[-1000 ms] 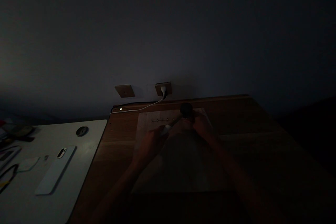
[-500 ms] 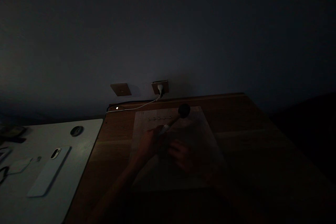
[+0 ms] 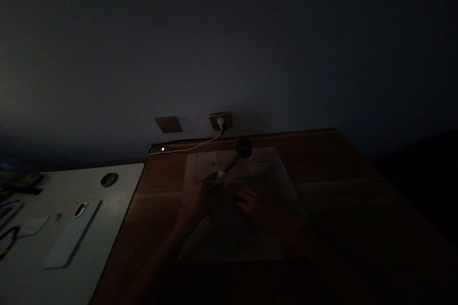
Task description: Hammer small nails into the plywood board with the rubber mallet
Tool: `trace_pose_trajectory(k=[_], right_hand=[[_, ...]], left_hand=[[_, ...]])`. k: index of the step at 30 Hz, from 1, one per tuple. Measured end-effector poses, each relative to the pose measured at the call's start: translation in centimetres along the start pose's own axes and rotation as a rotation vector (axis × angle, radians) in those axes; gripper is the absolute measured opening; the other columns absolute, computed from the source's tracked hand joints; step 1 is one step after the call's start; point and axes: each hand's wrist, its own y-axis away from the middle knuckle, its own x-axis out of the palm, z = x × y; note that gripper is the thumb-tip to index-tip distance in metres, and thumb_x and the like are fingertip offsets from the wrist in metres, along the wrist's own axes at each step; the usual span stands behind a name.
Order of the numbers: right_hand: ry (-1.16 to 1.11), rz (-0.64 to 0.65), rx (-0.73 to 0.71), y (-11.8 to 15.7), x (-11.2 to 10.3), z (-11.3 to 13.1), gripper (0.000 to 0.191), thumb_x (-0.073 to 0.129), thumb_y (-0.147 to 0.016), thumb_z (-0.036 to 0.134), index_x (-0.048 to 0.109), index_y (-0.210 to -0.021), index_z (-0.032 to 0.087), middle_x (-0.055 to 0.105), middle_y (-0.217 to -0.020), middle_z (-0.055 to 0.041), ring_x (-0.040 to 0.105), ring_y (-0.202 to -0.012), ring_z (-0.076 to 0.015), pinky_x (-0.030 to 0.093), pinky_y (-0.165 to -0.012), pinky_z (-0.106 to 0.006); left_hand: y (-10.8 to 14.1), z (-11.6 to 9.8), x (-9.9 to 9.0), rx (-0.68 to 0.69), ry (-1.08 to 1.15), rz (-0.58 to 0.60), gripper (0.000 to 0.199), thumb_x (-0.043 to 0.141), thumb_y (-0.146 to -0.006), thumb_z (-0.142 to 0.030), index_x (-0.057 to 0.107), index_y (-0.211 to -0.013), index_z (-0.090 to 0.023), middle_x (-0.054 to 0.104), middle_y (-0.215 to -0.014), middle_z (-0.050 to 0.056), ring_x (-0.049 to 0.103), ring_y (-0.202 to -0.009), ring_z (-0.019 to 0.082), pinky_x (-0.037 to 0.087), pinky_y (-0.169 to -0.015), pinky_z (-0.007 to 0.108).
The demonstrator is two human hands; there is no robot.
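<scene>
Head view: L hand (image 3: 200, 196) fingers clenched round mallet (image 3: 232, 163) handle; R hand (image 3: 255, 207) now back from mallet head, so L alone has it. Can't tell if R fingers hold anything. Beyond L fingers: pin row (image 3: 219, 163), pale board (image 3: 282, 181).

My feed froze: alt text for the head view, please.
The left hand grips a mallet-like tool over a pale sheet on a wooden table; the right hand is apart from it. The scene is dim.
</scene>
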Motion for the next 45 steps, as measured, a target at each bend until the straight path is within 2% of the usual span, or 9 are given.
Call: trace_pose_trajectory(k=[6, 10, 13, 16, 20, 25, 31, 38, 45], right_hand=[[-0.009, -0.090, 0.024, 0.5, -0.4, -2.1, 0.024, 0.062, -0.087, 0.001, 0.075, -0.096, 0.020, 0.072, -0.100, -0.0068, 0.068, -0.097, -0.0217, 0.060, -0.078, -0.032], [-0.251, -0.382, 0.393, 0.6, -0.8, -7.6, 0.026, 0.061, -0.089, 0.012, 0.079, -0.099, 0.027, 0.074, -0.103, -0.0049, 0.071, -0.092, -0.0200, 0.061, -0.082, -0.036], [-0.223, -0.454, 0.583, 0.9, -0.9, -12.2, 0.028, 0.055, -0.091, 0.018, 0.080, -0.103, 0.020, 0.076, -0.102, -0.0112, 0.072, -0.092, -0.0257, 0.061, -0.082, -0.043], [-0.219, -0.435, 0.664, 1.1, -0.7, -14.2, 0.032, 0.054, -0.086, 0.015, 0.081, -0.104, 0.022, 0.079, -0.102, -0.0093, 0.074, -0.095, -0.0259, 0.060, -0.087, -0.043], [-0.218, -0.360, 0.697, 1.1, -0.2, -13.6, 0.031, 0.058, -0.083, 0.013, 0.081, -0.101, 0.023, 0.081, -0.103, -0.0090, 0.075, -0.094, -0.0275, 0.059, -0.089, -0.042], [-0.220, -0.332, 0.708, 0.2, -0.1, -12.9, 0.045, 0.058, -0.084, 0.009, 0.074, -0.124, 0.022, 0.076, -0.122, -0.0110, 0.072, -0.111, -0.0278, 0.055, -0.099, -0.040], [-0.231, -0.314, 0.752, -0.3, -0.4, -13.4, 0.040, 0.060, -0.090, 0.017, 0.069, -0.129, 0.021, 0.079, -0.104, -0.0091, 0.075, -0.092, -0.0245, 0.058, -0.083, -0.035], [-0.225, -0.296, 0.766, -0.5, -0.7, -13.3, 0.045, 0.063, -0.087, 0.010, 0.067, -0.131, 0.020, 0.079, -0.102, -0.0094, 0.074, -0.098, -0.0251, 0.055, -0.089, -0.035], [-0.207, -0.344, 0.779, 0.2, -0.9, -13.0, 0.037, 0.066, -0.089, 0.022, 0.067, -0.126, 0.021, 0.075, -0.110, -0.0124, 0.072, -0.098, -0.0270, 0.055, -0.086, -0.036]], left_hand=[[-0.1, -0.1, 0.0, 0.007, 0.017, 0.006, 0.043, 0.058, -0.094, -0.042, 0.068, -0.129, -0.019, 0.076, -0.088, 0.005, 0.071, -0.076, 0.020, 0.043, -0.061, 0.023], [0.2, -0.1, -0.2, 0.009, 0.002, 0.005, 0.041, 0.059, -0.094, -0.041, 0.069, -0.128, -0.020, 0.076, -0.085, 0.004, 0.071, -0.074, 0.020, 0.042, -0.060, 0.023], [0.5, 0.1, -0.3, 0.016, 0.013, 0.005, 0.040, 0.059, -0.093, -0.040, 0.069, -0.127, -0.020, 0.075, -0.084, 0.003, 0.071, -0.073, 0.019, 0.042, -0.060, 0.023], [0.6, 0.3, -0.3, 0.020, 0.026, 0.011, 0.040, 0.059, -0.094, -0.040, 0.069, -0.127, -0.020, 0.076, -0.086, 0.003, 0.071, -0.074, 0.018, 0.043, -0.062, 0.023], [0.7, 0.2, -0.4, 0.000, 0.009, 0.014, 0.040, 0.059, -0.094, -0.039, 0.068, -0.129, -0.022, 0.077, -0.092, 0.004, 0.072, -0.079, 0.019, 0.045, -0.066, 0.023], [0.8, -0.4, -0.7, -0.015, -0.010, 0.040, 0.038, 0.059, -0.095, -0.036, 0.069, -0.128, -0.021, 0.078, -0.093, 0.006, 0.073, -0.082, 0.021, 0.045, -0.065, 0.023], [0.8, -0.5, -0.4, -0.006, 0.034, 0.052, 0.039, 0.058, -0.094, -0.036, 0.069, -0.127, -0.021, 0.078, -0.094, 0.006, 0.073, -0.081, 0.020, 0.044, -0.062, 0.023], [0.1, -0.3, 0.7, 0.054, 0.065, 0.054, 0.040, 0.056, -0.094, -0.037, 0.068, -0.128, -0.020, 0.077, -0.089, 0.004, 0.072, -0.076, 0.019, 0.043, -0.060, 0.023], [-0.8, -2.0, 1.4, 0.158, 0.077, 0.080, 0.037, 0.058, -0.094, -0.034, 0.069, -0.125, -0.019, 0.078, -0.091, 0.005, 0.072, -0.075, 0.019, 0.042, -0.060, 0.023]])
